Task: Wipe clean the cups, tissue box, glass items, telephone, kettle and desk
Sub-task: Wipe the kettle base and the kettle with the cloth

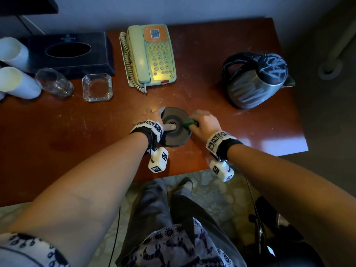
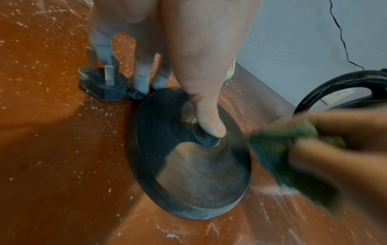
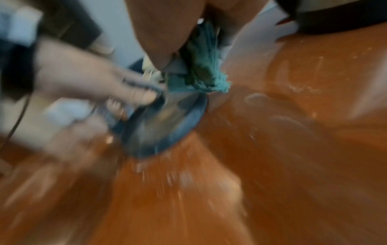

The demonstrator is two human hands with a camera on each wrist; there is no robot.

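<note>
The round black kettle base (image 1: 178, 140) lies on the red-brown desk (image 1: 57, 132) near its front edge. My left hand (image 1: 155, 115) holds it, the thumb (image 2: 207, 119) pressed on the centre connector and the fingers reaching over the far rim. My right hand (image 1: 204, 122) grips a bunched green cloth (image 1: 189, 123) against the base's right edge. In the left wrist view the base (image 2: 188, 182) looks dusty and the cloth (image 2: 282, 140) is blurred. The dark kettle (image 1: 254, 83) stands off its base at the back right. The right wrist view shows the cloth (image 3: 201, 71) over the base (image 3: 167, 132).
A cream telephone (image 1: 152, 56) sits at the back centre, a dark tissue box (image 1: 71, 51) to its left. Near them are a drinking glass (image 1: 54, 81), a glass ashtray (image 1: 97, 87) and two white cups (image 1: 17, 81). The base's plug (image 2: 102, 86) lies by my left fingers. White specks dot the desk.
</note>
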